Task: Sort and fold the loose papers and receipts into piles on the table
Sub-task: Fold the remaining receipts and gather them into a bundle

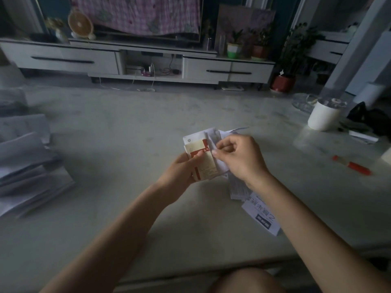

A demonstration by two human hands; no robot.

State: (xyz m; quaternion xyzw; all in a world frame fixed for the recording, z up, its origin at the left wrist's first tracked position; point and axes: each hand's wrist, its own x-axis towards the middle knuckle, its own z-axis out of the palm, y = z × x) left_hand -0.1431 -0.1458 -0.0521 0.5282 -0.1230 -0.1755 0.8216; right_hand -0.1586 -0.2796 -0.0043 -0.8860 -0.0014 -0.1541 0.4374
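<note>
My left hand (183, 168) grips a small bundle of folded slips (202, 156), the front one cream with a red band, held above the middle of the pale table (118, 132). My right hand (239, 157) pinches a white slip at the bundle's right edge between thumb and forefinger. Under my right wrist lie loose receipts (237, 190) and a white sheet with large black print (262, 216). Several white papers are stacked in a blurred pile (27, 163) at the table's left edge.
A white cup (323, 117) stands at the right with a glass dish (304, 101) behind it and dark items beside it. A red pen (352, 165) lies near the right edge. Beyond the table are a TV cabinet (135, 60) and potted plants (284, 81).
</note>
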